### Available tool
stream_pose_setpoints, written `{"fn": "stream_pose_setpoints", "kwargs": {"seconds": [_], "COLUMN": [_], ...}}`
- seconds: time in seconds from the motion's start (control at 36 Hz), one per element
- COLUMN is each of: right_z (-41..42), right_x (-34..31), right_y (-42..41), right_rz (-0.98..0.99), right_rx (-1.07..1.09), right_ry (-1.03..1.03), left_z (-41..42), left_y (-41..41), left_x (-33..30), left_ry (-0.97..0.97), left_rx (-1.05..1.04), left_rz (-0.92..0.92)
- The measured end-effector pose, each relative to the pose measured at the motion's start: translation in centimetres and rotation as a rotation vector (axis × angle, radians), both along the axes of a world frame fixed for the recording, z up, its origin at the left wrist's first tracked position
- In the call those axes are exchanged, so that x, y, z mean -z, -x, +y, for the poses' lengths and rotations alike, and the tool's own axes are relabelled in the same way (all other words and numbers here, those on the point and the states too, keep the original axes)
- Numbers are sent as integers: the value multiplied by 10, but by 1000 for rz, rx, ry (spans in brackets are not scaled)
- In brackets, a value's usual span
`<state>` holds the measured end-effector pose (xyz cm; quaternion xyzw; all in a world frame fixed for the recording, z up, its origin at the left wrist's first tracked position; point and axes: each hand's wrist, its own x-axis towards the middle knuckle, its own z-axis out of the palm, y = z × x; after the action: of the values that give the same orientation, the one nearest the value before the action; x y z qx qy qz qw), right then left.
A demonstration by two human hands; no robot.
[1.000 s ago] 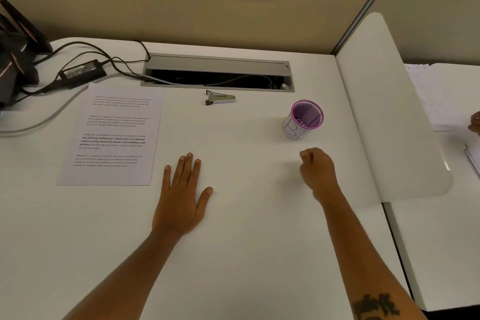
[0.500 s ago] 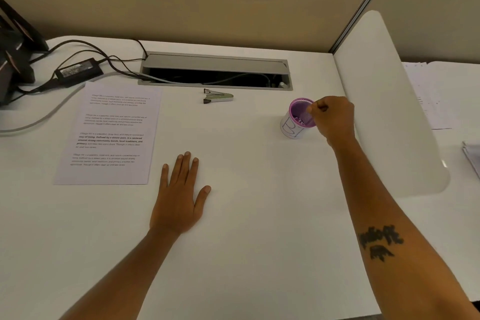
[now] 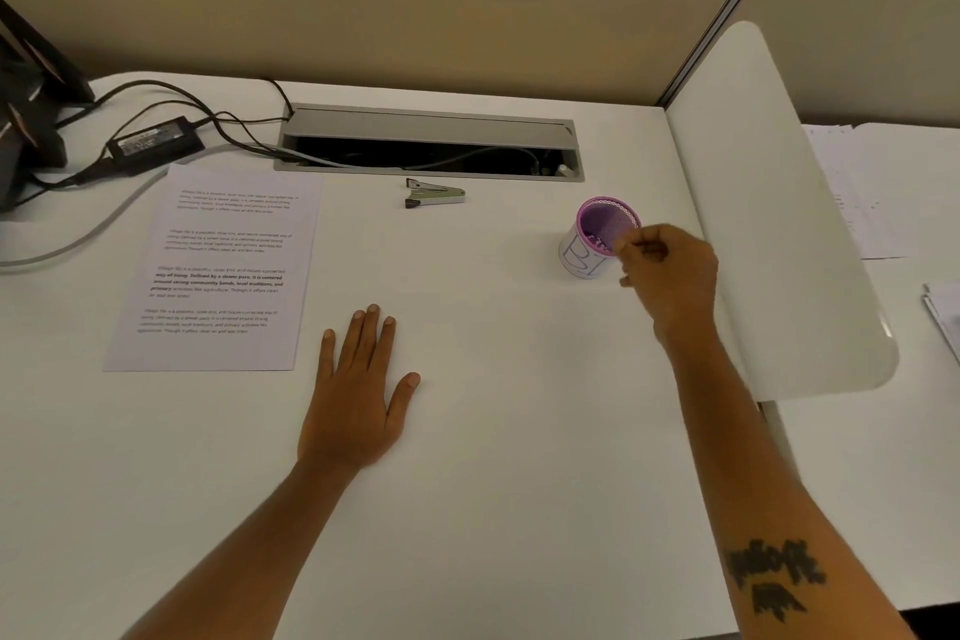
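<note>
A person's right hand (image 3: 670,270) hovers at the rim of a purple mesh cup (image 3: 597,234), which stands upright toward the desk's (image 3: 519,431) far right. The fingers (image 3: 631,247) are curled, thumb to forefinger; whether they pinch anything cannot be told. The left hand (image 3: 358,400) lies flat, fingers straight. The cup looks light, stiff and easily tipped, best gripped round its wall.

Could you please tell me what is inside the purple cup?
Inside the cup, purple mesh wall and a few small dark bits show, too small to identify. The right hand, fingers curled, covers the near right rim.
</note>
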<state>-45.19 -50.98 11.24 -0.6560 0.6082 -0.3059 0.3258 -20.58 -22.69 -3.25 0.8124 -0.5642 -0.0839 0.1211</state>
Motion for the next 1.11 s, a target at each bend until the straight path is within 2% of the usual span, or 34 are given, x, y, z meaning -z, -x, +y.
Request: {"fn": "stream_pose_setpoints", "kwargs": {"seconds": [0.14, 0.22, 0.31, 0.75, 1.11], "right_z": [51, 66, 73, 69, 78], "right_x": [46, 68, 80, 90, 92], "right_y": [11, 16, 18, 4, -9], "right_rz": [134, 257, 300, 445, 597], "right_rx": [-48, -62, -76, -161, -197], "right_ry": [-33, -60, -75, 19, 13], "left_z": [0, 0, 0, 0, -1], "left_y": [0, 0, 0, 0, -1], "left_x": [1, 1, 0, -2, 2], "left_ry": [8, 9, 5, -6, -6], "left_rx": [1, 0, -1, -1, 1], "left_rz": [1, -2, -2, -6, -14]}}
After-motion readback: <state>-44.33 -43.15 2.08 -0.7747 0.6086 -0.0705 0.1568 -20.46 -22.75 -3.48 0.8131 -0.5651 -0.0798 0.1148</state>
